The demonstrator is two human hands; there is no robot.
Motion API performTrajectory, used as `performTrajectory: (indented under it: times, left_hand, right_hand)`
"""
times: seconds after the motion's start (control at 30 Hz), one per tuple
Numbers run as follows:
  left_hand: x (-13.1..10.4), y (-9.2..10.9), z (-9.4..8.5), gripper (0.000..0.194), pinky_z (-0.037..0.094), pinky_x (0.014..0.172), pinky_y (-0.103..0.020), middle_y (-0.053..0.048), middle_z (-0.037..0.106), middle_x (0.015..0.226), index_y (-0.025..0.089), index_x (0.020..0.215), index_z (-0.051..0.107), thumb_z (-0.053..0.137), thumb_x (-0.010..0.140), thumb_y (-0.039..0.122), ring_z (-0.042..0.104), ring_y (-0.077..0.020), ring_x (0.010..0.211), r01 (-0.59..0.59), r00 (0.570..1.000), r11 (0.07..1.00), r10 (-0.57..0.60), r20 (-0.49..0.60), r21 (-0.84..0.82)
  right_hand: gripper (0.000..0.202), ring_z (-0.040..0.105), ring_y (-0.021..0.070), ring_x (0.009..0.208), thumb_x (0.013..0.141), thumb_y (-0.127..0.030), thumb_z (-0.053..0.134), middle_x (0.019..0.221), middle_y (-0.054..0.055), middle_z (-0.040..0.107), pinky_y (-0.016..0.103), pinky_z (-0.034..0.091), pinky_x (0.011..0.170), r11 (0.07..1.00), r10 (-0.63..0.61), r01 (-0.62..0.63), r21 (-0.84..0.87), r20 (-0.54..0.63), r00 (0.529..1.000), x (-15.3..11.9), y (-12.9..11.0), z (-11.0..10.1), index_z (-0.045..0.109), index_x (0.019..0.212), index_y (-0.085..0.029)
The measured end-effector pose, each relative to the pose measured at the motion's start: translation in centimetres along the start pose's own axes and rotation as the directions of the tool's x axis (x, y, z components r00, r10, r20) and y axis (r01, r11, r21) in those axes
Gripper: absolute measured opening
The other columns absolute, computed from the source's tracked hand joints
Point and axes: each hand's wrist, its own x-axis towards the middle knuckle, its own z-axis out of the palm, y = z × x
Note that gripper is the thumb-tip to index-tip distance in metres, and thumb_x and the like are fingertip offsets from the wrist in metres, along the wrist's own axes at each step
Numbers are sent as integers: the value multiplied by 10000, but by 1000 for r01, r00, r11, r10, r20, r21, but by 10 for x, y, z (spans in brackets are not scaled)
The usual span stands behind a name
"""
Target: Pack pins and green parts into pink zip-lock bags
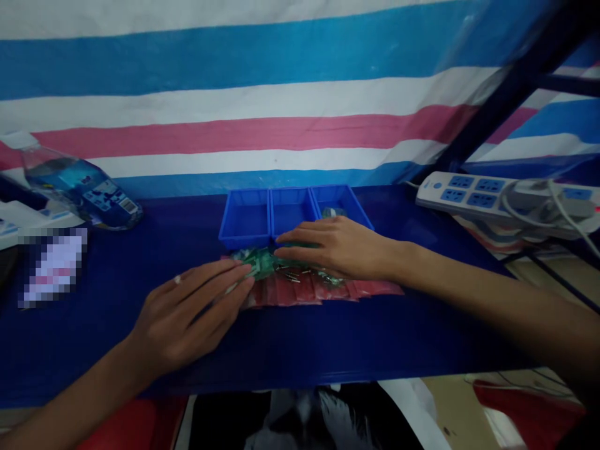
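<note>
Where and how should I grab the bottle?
Probably around the labelled middle of the bottle, with the left hand from above and the near side: it slants, cap up left, base low right, and its body looks broad there.

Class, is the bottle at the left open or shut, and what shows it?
Shut: the white cap sits on the neck of the bottle.

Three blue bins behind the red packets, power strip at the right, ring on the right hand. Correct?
Not the ring: head view shows it on the left hand. Three blue bins behind the red packets, power strip at the right: correct.
</note>
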Motion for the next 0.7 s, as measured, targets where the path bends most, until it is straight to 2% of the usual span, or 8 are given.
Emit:
performTrajectory:
  times: [0.13, 0.27, 0.37, 0.43, 0.5, 0.6, 0.67, 0.7]
  left_hand:
    - [25, -8, 20, 344, 578, 955, -376, -85, 695, 1200, 154, 1185, 646, 679, 845, 112, 652, -232, 1132, 28, 1000, 989, -29, -6, -146]
    - [40, -12, 33, 236, 572, 976, -381, -101, 695, 1179, 131, 1118, 651, 644, 882, 136, 647, -224, 1131, 17, 1000, 962, -21, -12, -274]
    - [44, -9, 32, 228, 574, 971, -387, -88, 695, 1183, 157, 1134, 648, 614, 908, 166, 647, -217, 1129, 27, 999, 946, -15, 39, -323]
    - [44, -5, 28, 257, 580, 960, -396, -78, 692, 1200, 183, 1169, 638, 607, 914, 191, 641, -225, 1148, 18, 998, 946, 2, 62, -322]
    - [44, -4, 24, 279, 578, 964, -400, -68, 687, 1218, 207, 1189, 629, 610, 911, 203, 631, -227, 1171, 19, 999, 948, -3, 52, -317]
    - [48, -16, 24, 247, 559, 986, -398, -61, 691, 1202, 223, 1159, 642, 599, 916, 208, 634, -210, 1153, 71, 997, 940, -60, 45, -334]
    - [55, -33, 30, 205, 549, 981, -401, -68, 694, 1179, 214, 1114, 666, 568, 935, 229, 642, -208, 1122, 133, 990, 935, -112, 84, -329]
    - [60, -41, 36, 205, 545, 977, -407, -72, 687, 1192, 211, 1101, 677, 546, 948, 250, 637, -215, 1129, 150, 987, 936, -120, 111, -318]
  right_hand:
    - [377, 575, 265, 1174, 990, -168, 467, 1387, 146, 566, 437, 488, 898, 999, 38, -38, 24, -20, 999, -23, -2, -2, 539, 1359, -195]
    - [325, 581, 262, 1077, 975, -197, 482, 1238, 139, 626, 440, 476, 879, 990, 130, -119, 81, -142, 981, -53, 1, -6, 620, 1270, -204]
    - [330, 581, 263, 1000, 982, -222, 464, 1143, 159, 628, 431, 491, 843, 967, 254, -248, 59, -149, 956, -71, 2, -1, 630, 1264, -187]
    - [354, 582, 271, 976, 982, -300, 489, 1122, 165, 621, 439, 504, 834, 941, 339, -335, 54, -104, 935, -80, 0, 4, 614, 1293, -186]
    - [422, 588, 283, 988, 951, -410, 548, 1117, 159, 620, 442, 516, 833, 925, 375, -366, 105, -75, 924, -86, -4, 4, 598, 1315, -201]
    - [422, 608, 268, 1026, 924, -462, 588, 1123, 125, 637, 408, 523, 856, 886, 411, -371, 277, -100, 906, -88, -1, -8, 615, 1277, -233]
    - [318, 630, 240, 1025, 957, -396, 558, 1130, 103, 663, 383, 511, 881, 835, 489, -427, 348, -111, 865, -85, 14, -20, 643, 1213, -227]
    - [290, 647, 233, 988, 963, -380, 550, 1108, 98, 684, 376, 510, 866, 822, 526, -464, 331, -128, 841, -81, 25, -25, 665, 1169, -212]
